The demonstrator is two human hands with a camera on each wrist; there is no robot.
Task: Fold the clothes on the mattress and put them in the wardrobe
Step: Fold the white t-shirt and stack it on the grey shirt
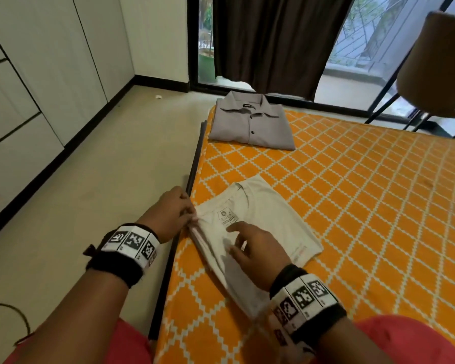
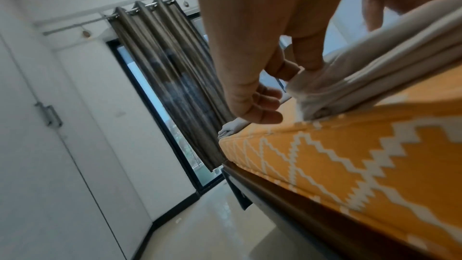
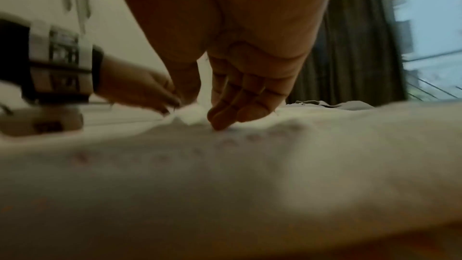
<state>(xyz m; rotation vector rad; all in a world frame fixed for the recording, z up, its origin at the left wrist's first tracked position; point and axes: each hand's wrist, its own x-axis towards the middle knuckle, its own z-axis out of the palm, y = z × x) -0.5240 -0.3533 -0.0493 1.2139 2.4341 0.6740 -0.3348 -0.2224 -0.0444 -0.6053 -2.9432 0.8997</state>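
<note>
A white T-shirt (image 1: 268, 214) lies folded near the left edge of the orange patterned mattress (image 1: 365, 193). My left hand (image 1: 191, 215) pinches the shirt's left folded edge; in the left wrist view thumb and forefinger of that left hand (image 2: 300, 72) nip the layered T-shirt (image 2: 375, 62) at the corner above the mattress (image 2: 350, 155) side. My right hand (image 1: 234, 237) rests on top of the shirt with fingers straight. In the right wrist view, the right hand's fingertips (image 3: 220, 124) touch the T-shirt (image 3: 250, 165). A folded grey button shirt (image 1: 250, 122) lies at the mattress's far corner.
White wardrobe doors (image 1: 37, 88) line the wall to the left across a strip of bare floor (image 1: 116, 166). A brown chair (image 1: 436, 64) stands at the far right. Dark curtains (image 1: 273, 43) hang before the window. A cable (image 1: 11, 311) lies on the floor.
</note>
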